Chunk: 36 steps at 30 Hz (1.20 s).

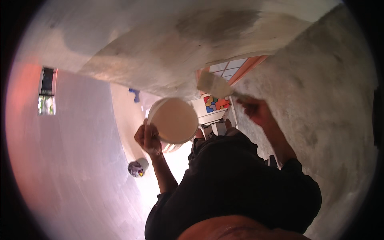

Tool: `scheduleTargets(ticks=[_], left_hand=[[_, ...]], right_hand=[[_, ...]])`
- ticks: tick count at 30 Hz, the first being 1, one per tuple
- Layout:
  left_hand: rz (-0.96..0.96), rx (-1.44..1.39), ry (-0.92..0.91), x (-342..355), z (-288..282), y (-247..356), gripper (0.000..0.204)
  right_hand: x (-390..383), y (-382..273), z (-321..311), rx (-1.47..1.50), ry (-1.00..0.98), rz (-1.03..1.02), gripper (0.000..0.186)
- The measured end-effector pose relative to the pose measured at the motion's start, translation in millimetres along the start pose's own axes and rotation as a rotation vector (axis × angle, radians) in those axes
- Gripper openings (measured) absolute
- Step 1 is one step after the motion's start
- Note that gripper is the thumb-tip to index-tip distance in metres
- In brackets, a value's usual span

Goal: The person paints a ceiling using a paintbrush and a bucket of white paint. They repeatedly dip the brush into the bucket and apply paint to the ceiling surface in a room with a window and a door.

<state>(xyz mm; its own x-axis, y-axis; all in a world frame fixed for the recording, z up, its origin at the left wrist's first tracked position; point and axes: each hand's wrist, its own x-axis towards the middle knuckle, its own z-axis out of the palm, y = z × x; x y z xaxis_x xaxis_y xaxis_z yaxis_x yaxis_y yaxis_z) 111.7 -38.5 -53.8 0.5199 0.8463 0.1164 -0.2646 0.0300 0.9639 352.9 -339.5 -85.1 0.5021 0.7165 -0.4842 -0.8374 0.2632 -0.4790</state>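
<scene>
My left hand (pixel 149 138) is closed on the left edge of a round, pale bucket (pixel 176 120), held out in front of my body. Its wide cream-coloured face is turned up toward me, and I cannot tell whether that is filler inside or a flat surface. Raised at the right, my right hand (pixel 258 113) grips the thin handle of a wide putty knife (pixel 215 85). The blade points up and left, close to the wall (pixel 160 52), though I cannot tell whether it touches. Slight blur softens the right hand.
My bare feet stand on a stepladder (pixel 215 129) above a bright floor. Below lie a multicoloured mat (pixel 216 105), a blue object (pixel 135 95) and a small bucket (pixel 139 167) with crumpled contents. A patchy grey wall (pixel 320 100) rises close on my right. An orange-framed opening (pixel 234 68) shows behind the blade.
</scene>
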Motion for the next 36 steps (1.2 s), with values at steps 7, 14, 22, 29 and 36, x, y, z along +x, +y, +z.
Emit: scheduleTargets(ticks=[7,14,22,29,36], left_hand=[[-0.003,0.262,-0.051,5.8,-10.7,-10.7,0.036],[-0.001,0.297,-0.234,7.3,-2.8,-10.7,0.037],[-0.064,0.207,-0.425,-1.1,17.5,-40.6,0.038],[0.053,0.127,-0.604,-4.1,53.4,-63.6,0.049],[0.099,0.083,-0.731,-0.6,85.2,-82.3,0.053]], right_hand=[[9.8,62.0,26.7,-0.273,-0.088,0.139,0.038],[36.4,48.6,111.1,-1.363,-0.005,-0.594,0.023],[50.5,46.1,109.5,-1.185,-0.209,-0.42,0.029],[31.8,20.5,95.6,-1.022,-0.315,-0.159,0.027],[19.3,9.9,79.2,-0.818,-0.263,0.012,0.019]])
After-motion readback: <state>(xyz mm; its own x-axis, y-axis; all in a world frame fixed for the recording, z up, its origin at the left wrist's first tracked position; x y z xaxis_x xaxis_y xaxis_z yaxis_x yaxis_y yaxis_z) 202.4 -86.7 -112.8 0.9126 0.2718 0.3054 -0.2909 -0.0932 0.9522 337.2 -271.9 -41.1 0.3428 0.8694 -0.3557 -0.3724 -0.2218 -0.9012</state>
